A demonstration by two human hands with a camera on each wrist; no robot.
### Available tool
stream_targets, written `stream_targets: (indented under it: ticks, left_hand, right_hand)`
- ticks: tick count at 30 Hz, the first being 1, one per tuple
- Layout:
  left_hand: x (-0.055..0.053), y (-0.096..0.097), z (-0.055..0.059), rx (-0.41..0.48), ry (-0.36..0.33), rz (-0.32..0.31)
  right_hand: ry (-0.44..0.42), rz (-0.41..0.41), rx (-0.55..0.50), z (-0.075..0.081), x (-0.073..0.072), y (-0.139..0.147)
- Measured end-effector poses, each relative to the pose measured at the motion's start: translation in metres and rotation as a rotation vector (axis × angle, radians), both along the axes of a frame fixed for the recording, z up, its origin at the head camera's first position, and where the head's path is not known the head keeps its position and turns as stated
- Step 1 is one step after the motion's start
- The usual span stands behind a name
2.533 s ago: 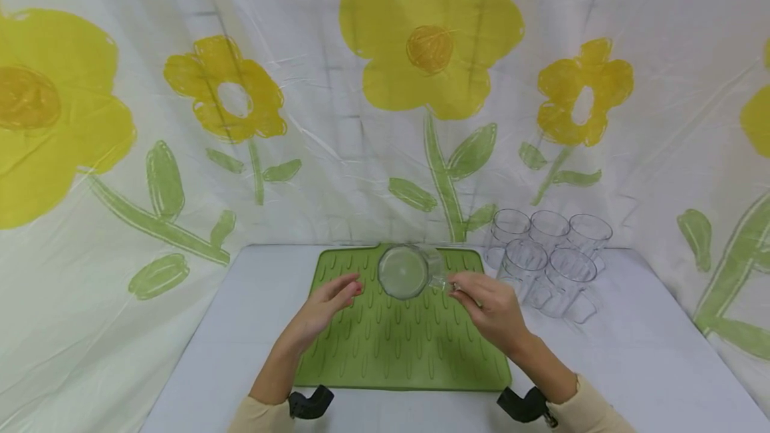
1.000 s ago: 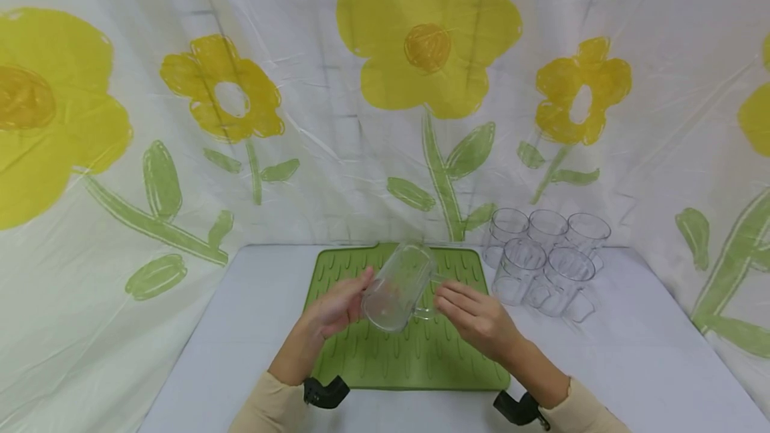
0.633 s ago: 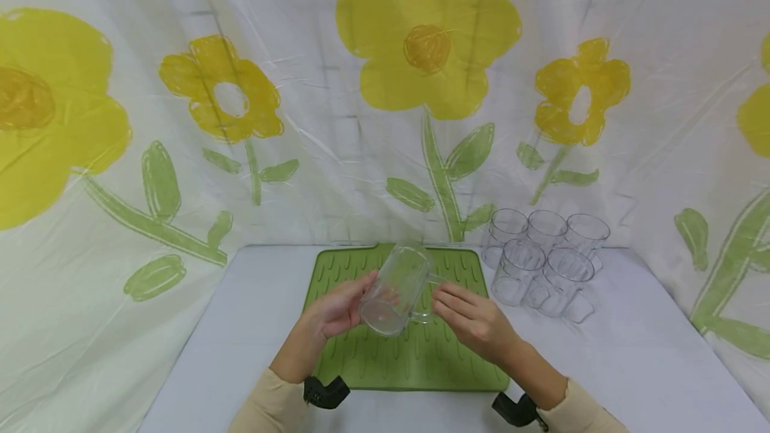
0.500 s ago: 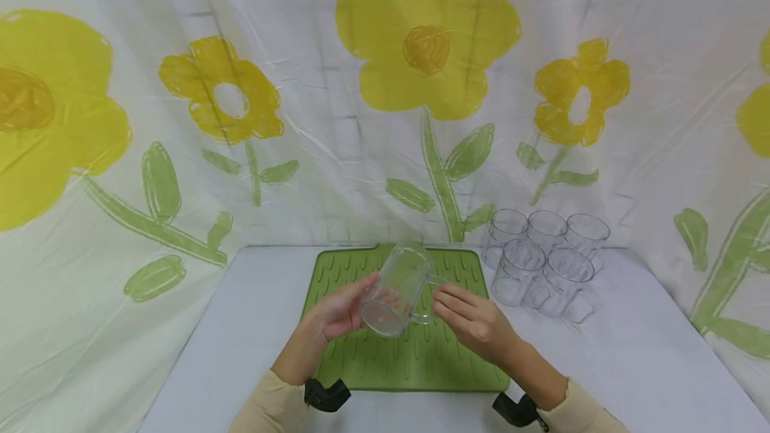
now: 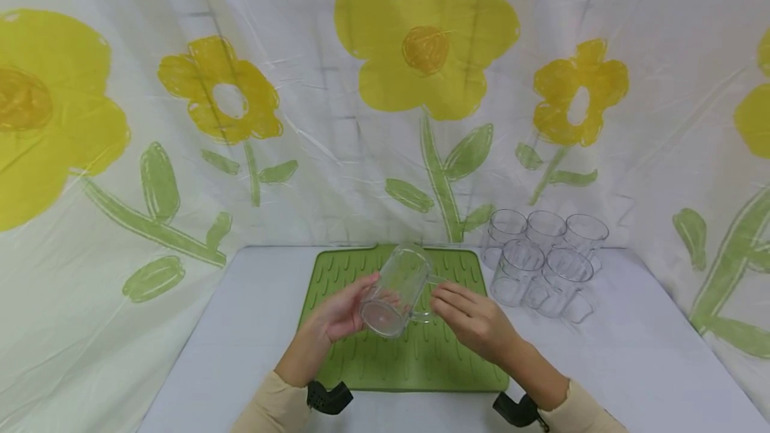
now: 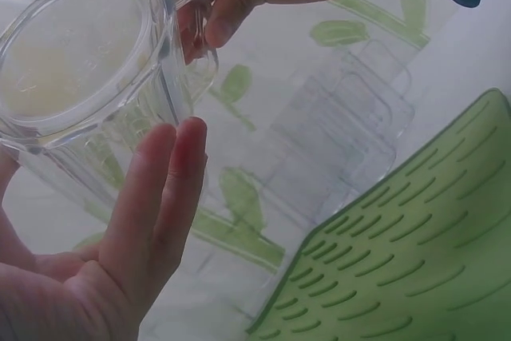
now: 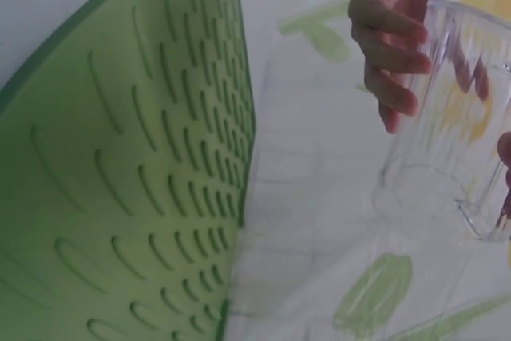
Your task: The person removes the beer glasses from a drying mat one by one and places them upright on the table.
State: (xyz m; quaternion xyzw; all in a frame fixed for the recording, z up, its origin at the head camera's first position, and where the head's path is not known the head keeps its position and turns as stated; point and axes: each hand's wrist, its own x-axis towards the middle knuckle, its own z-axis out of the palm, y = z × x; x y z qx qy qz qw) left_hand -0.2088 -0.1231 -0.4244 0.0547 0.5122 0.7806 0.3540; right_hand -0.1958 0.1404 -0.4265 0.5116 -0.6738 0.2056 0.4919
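A clear glass mug (image 5: 404, 279) is held in the air over the green mat, lying at a slant with its base toward me. My left hand (image 5: 341, 311) grips the mug's body from the left; through the glass some of its fingers show. On the other side my right hand (image 5: 472, 321) pinches the mug's handle. From the left wrist, the round mug base (image 6: 72, 49) faces the camera, with two left fingers (image 6: 142, 197) against the side. In the right wrist view, the mug's wall (image 7: 411, 169) hangs beside the left fingertips.
Several matching glass mugs (image 5: 519, 272) stand close together at the back right. The ridged green drying mat (image 5: 415, 366) lies on the white table (image 5: 234, 326). Behind hangs a white curtain (image 5: 325, 172) with yellow flowers.
The left hand, apart from the mug at first, came in and took hold of its side. The mug moved nearer and its base swung downward. Over the last half second things are nearly still.
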Motion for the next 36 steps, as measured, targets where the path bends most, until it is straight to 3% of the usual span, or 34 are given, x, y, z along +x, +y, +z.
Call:
stream_targets:
  ticks: [13,17,25,36]
  left_hand:
    - [0.0016,0.0009,0.001,0.013,-0.007,0.023]
    - [0.0016,0.001,-0.0001,0.02,0.024,0.03]
    - [0.0022,0.0023,0.0004,-0.044,0.132,0.098]
    - [0.0069,0.002,0.0033,-0.155,0.203,0.204]
  right_hand:
    - [-0.038,-0.026,0.019,0.0009,0.0003,0.0011]
    - [-0.079,-0.028,0.012,0.0023,0.0005,0.0008]
    - [-0.247,-0.028,0.038,0.0068,0.0012,0.0039]
    - [-0.509,-0.034,0.09,0.0076,0.0014,0.0072]
